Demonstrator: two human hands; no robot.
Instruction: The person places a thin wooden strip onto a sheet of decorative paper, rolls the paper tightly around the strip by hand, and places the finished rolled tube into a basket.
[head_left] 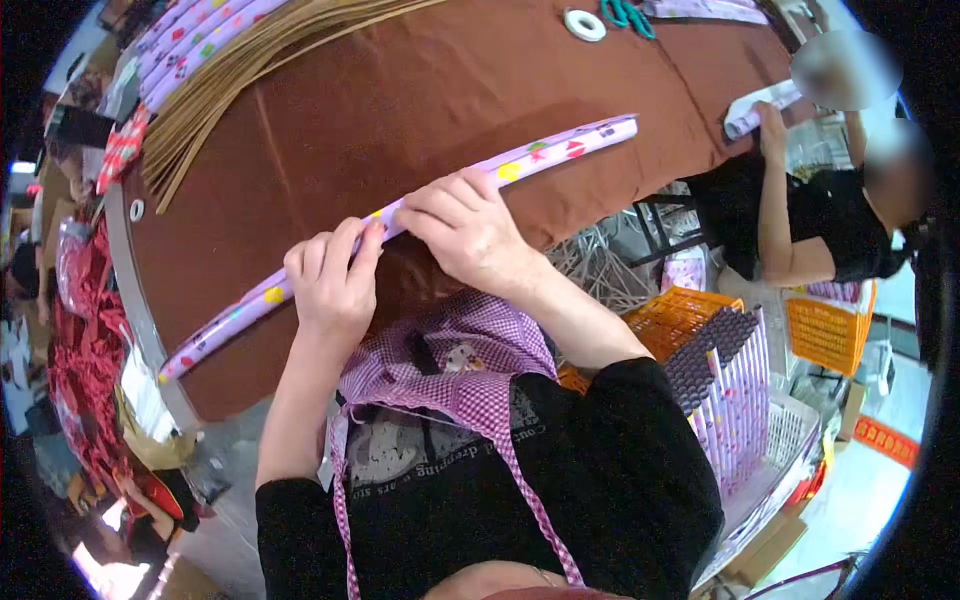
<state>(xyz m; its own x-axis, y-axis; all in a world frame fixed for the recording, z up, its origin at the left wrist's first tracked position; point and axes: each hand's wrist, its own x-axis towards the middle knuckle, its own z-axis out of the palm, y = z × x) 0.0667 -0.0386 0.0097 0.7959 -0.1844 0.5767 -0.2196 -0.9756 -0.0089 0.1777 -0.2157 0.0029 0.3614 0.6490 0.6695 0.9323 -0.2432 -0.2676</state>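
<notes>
A long, thin roll of lilac patterned sheet, printed with yellow, red and green motifs, lies slantwise over the brown-covered table. My left hand has its fingers bent over the middle of the roll, with the thumb near the index finger. Just to the right, my right hand presses its curled fingers on the same roll. The two hands are close together but apart. Part of the roll is hidden under the fingers, and a loose edge of sheet shows along its upper side toward the right end.
A bundle of thin brown strips lies at the upper left beside several lilac rolls. White tape and green-handled scissors are at the far edge. At right, a co-worker holds another roll, near orange baskets.
</notes>
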